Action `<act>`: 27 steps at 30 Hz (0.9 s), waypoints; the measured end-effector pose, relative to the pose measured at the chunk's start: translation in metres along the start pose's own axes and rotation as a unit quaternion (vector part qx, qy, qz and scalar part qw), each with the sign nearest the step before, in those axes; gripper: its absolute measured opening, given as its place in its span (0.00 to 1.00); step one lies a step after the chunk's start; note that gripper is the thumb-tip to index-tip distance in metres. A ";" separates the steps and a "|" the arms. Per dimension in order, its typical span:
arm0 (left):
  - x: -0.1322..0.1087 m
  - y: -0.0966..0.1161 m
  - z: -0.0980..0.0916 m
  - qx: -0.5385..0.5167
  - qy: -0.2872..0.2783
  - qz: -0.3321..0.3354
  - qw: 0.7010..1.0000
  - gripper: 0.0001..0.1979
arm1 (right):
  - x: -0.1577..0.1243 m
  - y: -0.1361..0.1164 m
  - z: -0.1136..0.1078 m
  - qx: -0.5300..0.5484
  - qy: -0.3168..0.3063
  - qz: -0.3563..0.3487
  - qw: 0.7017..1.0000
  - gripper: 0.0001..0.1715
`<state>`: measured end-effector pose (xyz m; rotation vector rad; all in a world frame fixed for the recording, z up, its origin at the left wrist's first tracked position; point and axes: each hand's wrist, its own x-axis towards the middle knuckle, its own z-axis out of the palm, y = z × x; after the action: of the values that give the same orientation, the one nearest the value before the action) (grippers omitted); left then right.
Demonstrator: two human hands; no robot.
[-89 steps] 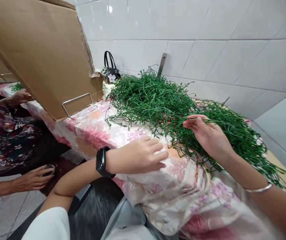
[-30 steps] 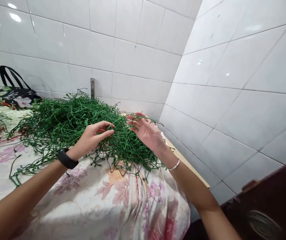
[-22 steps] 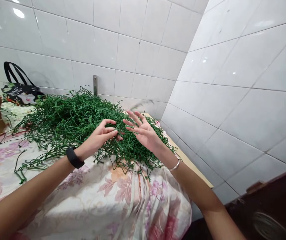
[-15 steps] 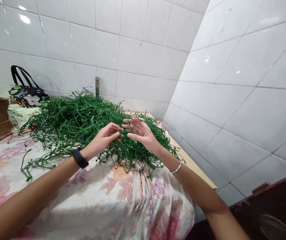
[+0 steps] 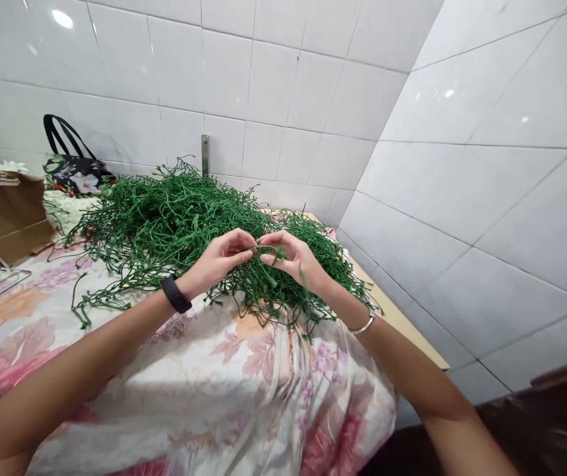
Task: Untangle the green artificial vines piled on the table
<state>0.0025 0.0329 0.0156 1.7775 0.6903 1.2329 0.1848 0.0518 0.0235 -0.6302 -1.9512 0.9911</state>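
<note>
A large heap of green artificial flower stems (image 5: pixel 174 208) lies on a floral cloth (image 5: pixel 214 370). Just in front of the heap's right part, my left hand (image 5: pixel 225 256) pinches a green plastic stem (image 5: pixel 267 249) between thumb and fingertips. Close beside it, my right hand (image 5: pixel 293 256) has its thumb and fingers curled round the same stem, its small leafy end showing between them. The fingertips of both hands nearly touch. A black band is on my left wrist and a pale bangle on my right.
To the left stand a brown cardboard box (image 5: pixel 8 221) and a wire metal rack (image 5: pixel 3 277). White flowers (image 5: pixel 70 208) lie near a black floral bag (image 5: pixel 76 173) by the tiled wall. A bare board edge (image 5: pixel 412 330) shows at right; a metal strip (image 5: pixel 205 155) rises behind the heap.
My right hand's spread fingers have closed in on the stem, and both hands have come together. The view has shifted slightly, so the scene sits farther right and higher.
</note>
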 end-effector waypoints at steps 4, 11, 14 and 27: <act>0.000 0.000 0.001 -0.014 -0.011 -0.004 1.000 0.07 | 0.000 0.001 -0.001 -0.015 -0.013 0.020 1.000 0.21; -0.002 0.009 0.003 0.030 -0.035 -0.030 0.998 0.04 | -0.002 -0.004 -0.005 -0.108 -0.012 -0.022 0.994 0.12; -0.003 0.008 0.004 0.055 -0.018 -0.034 0.998 0.05 | -0.004 -0.008 -0.002 -0.124 0.022 -0.045 0.991 0.08; -0.003 0.004 -0.003 0.303 0.009 0.095 0.948 0.09 | -0.010 -0.002 0.000 -0.387 0.036 -0.165 0.906 0.16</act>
<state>-0.0010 0.0299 0.0181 2.3819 1.0038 1.2439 0.1899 0.0439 0.0207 -0.7046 -2.2634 -0.0548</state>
